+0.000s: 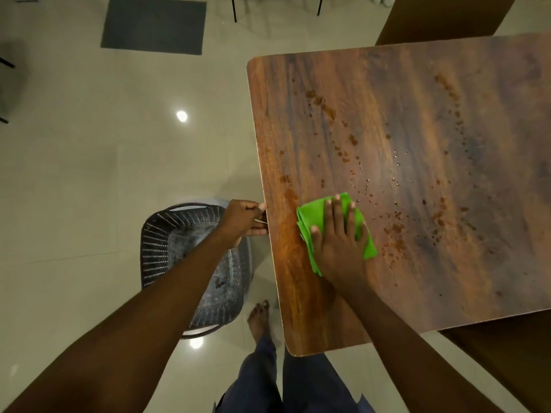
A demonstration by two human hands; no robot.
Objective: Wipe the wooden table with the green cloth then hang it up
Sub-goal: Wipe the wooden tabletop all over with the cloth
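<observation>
The wooden table fills the right side of the head view, speckled with brown crumbs and stains and a few water drops. A folded green cloth lies flat on it near the left edge. My right hand presses down on the cloth, palm flat and fingers spread. My left hand is cupped against the table's left edge, fingers curled just below the rim, with nothing visible in it.
A dark perforated plastic basket stands on the tiled floor just left of the table, under my left arm. My bare foot is beside it. A grey mat lies far back. A brown cabinet stands behind the table.
</observation>
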